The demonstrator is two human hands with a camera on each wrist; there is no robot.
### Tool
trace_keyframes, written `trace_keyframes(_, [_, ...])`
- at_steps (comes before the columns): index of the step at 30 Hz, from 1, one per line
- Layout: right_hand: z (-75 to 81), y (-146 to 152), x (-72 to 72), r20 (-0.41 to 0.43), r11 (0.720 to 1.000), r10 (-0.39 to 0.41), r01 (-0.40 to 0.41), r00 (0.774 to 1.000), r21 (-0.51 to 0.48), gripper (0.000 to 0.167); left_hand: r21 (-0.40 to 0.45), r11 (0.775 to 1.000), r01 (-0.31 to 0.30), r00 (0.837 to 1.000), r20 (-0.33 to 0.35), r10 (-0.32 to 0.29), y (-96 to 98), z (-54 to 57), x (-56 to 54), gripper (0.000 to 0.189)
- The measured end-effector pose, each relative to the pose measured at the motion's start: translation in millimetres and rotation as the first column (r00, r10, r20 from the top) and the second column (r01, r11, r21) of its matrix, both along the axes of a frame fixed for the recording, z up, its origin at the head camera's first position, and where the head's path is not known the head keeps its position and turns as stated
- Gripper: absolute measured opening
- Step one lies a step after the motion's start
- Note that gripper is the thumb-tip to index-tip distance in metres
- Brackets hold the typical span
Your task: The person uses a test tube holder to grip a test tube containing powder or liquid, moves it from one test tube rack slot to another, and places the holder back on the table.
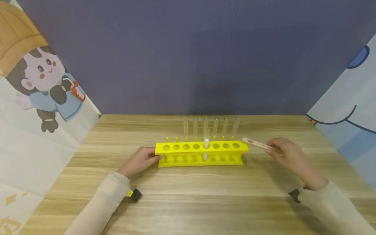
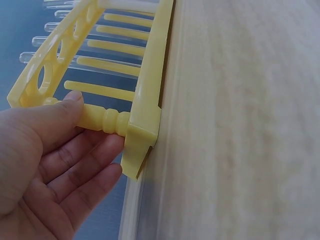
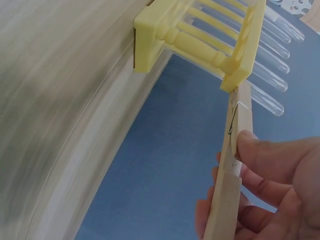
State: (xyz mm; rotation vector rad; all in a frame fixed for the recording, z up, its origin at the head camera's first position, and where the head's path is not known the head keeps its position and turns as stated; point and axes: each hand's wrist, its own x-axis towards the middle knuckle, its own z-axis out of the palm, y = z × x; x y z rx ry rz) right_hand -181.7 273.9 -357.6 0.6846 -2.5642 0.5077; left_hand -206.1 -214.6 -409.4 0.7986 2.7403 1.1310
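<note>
A yellow test tube rack (image 1: 182, 151) stands upright on the table. My left hand (image 1: 142, 161) grips its left end post, thumb and fingers about the post (image 2: 95, 116) in the left wrist view. In my right hand (image 1: 289, 157) I hold a wooden test tube clamp (image 1: 255, 142) with a metal spring. Its far tip lies at the rack's right end; whether they touch I cannot tell. Several clear test tubes (image 1: 186, 129) stand bottom-up along the rack's rear pegs. One tube with something white (image 1: 206, 143) in it passes through a hole near the middle.
The wood-grain table (image 1: 188, 202) meets a dark blue panel (image 1: 188, 58) behind the rack. Printed cartoon panels (image 1: 17, 140) flank it on both sides. A bare yellow peg (image 1: 167, 139) rises at the rack's rear left.
</note>
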Motion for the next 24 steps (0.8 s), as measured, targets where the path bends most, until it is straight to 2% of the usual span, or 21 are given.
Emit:
trace_keyframes(6, [-0.7, 8.2, 1.9, 0.021, 0.999, -0.034, 0.034, 0.999, 0.001, 0.018, 0.005, 1.0, 0.001, 1.0, 0.01, -0.001, -0.1, 0.2, 0.1, 0.022])
trace_keyframes(16, [-1.6, 21.9, 4.2, 0.06, 0.998, -0.063, 0.062, 0.996, 0.018, 0.015, 0.002, 1.0, 0.003, 1.0, -0.01, -0.003, -0.4, -0.6, -0.1, 0.022])
trace_keyframes(24, [-4.5, 28.2, 7.1, 0.186, 0.994, -0.065, 0.048, 0.98, 0.093, 0.015, -0.002, 1.0, -0.007, 1.0, 0.009, 0.007, 0.0, 1.1, 1.6, 0.023])
